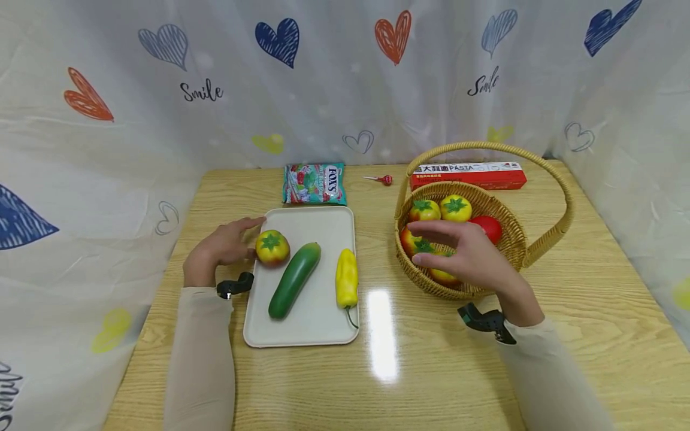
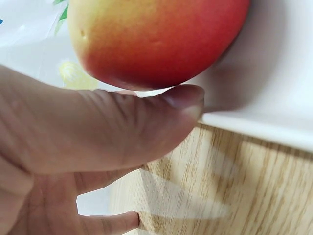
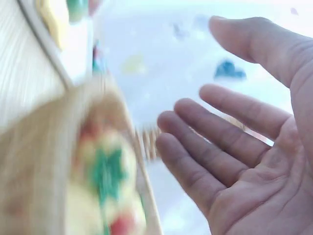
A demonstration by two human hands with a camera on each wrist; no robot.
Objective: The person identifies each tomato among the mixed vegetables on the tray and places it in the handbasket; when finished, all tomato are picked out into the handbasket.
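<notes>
My left hand (image 1: 223,248) is at the left edge of a white tray (image 1: 329,224), fingers relaxed, its thumb (image 2: 161,117) by the rim and close against a red-and-yellow tomato (image 1: 272,247); whether thumb and tomato touch I cannot tell. On the tray beside the tomato lie a green cucumber (image 1: 294,280) and a yellow pepper (image 1: 347,280). Held over a wicker basket (image 1: 514,239), my right hand (image 1: 466,248) has its fingers extended and carries nothing. Several red-and-yellow tomatoes (image 1: 456,207) and a plain red round item (image 1: 488,228) are in the basket, partly hidden by that hand.
A teal Fox's candy bag (image 1: 314,184) lies behind the tray. Right of it is a small red-headed lollipop (image 1: 385,179). A red pasta box (image 1: 474,175) stands behind the basket, whose tall handle (image 1: 485,145) arches overhead. A heart-patterned curtain (image 1: 323,90) borders the table.
</notes>
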